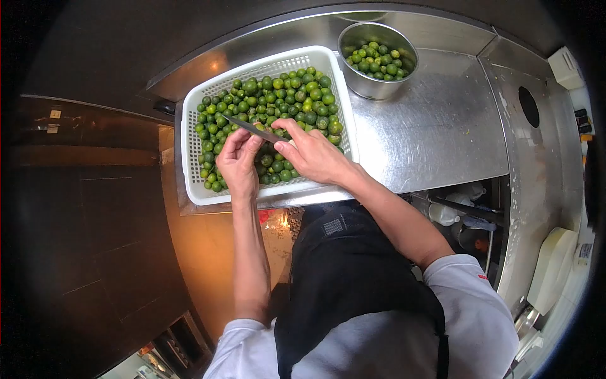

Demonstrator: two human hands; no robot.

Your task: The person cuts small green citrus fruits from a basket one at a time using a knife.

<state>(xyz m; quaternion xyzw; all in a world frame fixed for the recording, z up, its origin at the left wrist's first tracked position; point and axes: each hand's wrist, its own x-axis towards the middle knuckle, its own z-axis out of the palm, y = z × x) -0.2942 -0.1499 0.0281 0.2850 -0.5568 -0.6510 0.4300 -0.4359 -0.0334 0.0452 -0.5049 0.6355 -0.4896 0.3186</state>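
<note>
My right hand (309, 148) grips a small knife (252, 129), its handle hidden in the fingers and its blade pointing up and left. Close beside it, my left hand (240, 155) is closed in a pinch under the blade. A yellowish-green lime (259, 126) shows at its fingertips, partly covered by the knife; the exact hold is hard to see. Both hands are above a white plastic basket (192, 161) with slotted walls. Many small green limes (287, 98) fill it.
A round steel pot (372, 90) with more limes stands on the steel counter (435, 126), right of the basket. A round dark hole (529, 107) is in the steel surface farther right. Below the counter, white plastic bottles (445, 213) sit on an open shelf.
</note>
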